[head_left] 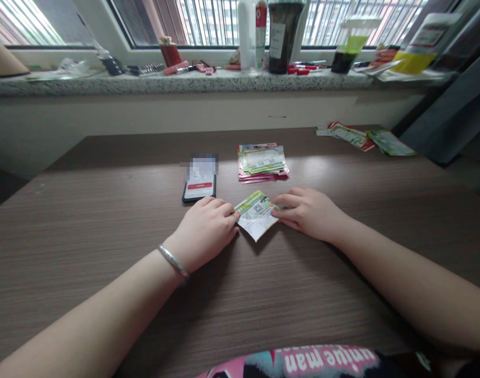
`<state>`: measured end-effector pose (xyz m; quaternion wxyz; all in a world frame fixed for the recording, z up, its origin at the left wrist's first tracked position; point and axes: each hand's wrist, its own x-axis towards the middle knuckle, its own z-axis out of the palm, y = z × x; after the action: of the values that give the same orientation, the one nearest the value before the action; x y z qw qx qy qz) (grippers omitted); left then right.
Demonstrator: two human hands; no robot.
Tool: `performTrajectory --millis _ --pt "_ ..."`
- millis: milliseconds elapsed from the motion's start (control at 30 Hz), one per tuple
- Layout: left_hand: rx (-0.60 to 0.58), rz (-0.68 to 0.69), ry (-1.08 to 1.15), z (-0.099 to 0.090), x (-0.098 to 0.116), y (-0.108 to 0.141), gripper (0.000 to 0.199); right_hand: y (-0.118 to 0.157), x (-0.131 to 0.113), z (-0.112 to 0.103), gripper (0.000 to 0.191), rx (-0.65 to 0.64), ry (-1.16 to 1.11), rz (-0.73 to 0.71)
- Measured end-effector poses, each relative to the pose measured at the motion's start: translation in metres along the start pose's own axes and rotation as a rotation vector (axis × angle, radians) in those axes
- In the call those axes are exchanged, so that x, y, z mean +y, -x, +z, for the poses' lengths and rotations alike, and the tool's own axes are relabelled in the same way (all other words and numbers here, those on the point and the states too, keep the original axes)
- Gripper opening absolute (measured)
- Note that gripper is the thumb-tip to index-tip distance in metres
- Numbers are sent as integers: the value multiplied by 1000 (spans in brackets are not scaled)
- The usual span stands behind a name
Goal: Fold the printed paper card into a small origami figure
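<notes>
Between my two hands is a small printed paper leaflet [257, 215], white and green with a QR code, turned cornerwise and slightly creased. My left hand [208, 226], with a silver bangle at its wrist, pinches the leaflet's left corner. At the right corner, my right hand [305, 212] has its thumb and fingers closed on the paper. Just beyond the leaflet lies a stack of similar printed papers [263, 160], green, white and red. A smartphone [200, 184] with a lit screen rests face up beyond my left hand.
More printed leaflets [353, 137] lie spread at the far right of the brown wooden table [106, 210]. Behind it, a granite windowsill [208, 83] carries a dark cup [285, 39], a cup of green liquid [348, 47], a yellow-filled container [416, 60] and small items.
</notes>
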<state>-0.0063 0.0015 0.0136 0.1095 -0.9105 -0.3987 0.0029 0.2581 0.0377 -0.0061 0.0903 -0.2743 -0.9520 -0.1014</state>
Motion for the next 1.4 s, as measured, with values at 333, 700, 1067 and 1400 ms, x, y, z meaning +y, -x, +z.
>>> performTrajectory --millis 333,700,1067,1400 --pt "52 -63 58 16 -18 -6 27 2 0 3 24 -24 -164 176" --pt "114 -229 155 25 1 -14 32 -14 -16 8 32 -77 -259 511" --pt "66 -293 140 24 -2 -21 37 -26 -25 8 45 -127 -113 546" --pt "39 -247 262 29 -11 -13 20 -12 -6 8 21 -136 -346 486"
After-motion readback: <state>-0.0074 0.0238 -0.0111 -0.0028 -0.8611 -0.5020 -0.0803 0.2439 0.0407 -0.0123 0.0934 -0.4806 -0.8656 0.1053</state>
